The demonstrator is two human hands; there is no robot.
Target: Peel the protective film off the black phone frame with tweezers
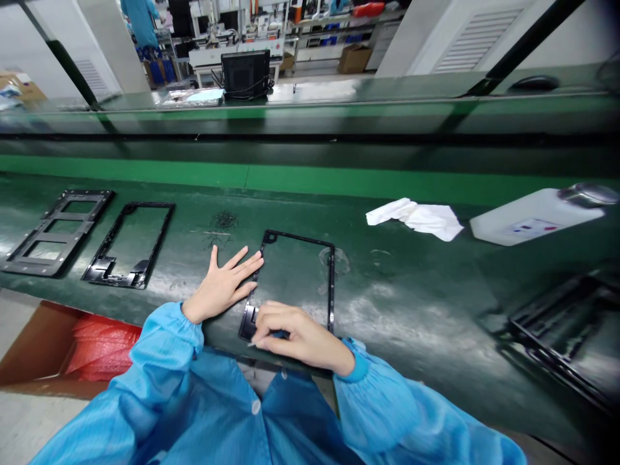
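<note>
A thin black rectangular frame (331,278) lies flat on the green workbench in front of me. My left hand (225,284) is spread out beside it, with its fingertips at the frame's left edge. Over the frame's near left corner, my right hand (285,329) has its fingers pinched together. A small pale tip shows under those fingers; what it belongs to is hidden. To the left lie a second black frame (159,242) of the same kind and a thicker grey-black frame (90,226) with several openings.
A pile of small black bits (225,220) sits beyond my left hand. Crumpled white wipes (431,219) and a white bottle (527,216) lie at the right. More black frames (557,349) rest at the right edge. A cardboard box (29,345) with red wrap (104,345) stands below, left.
</note>
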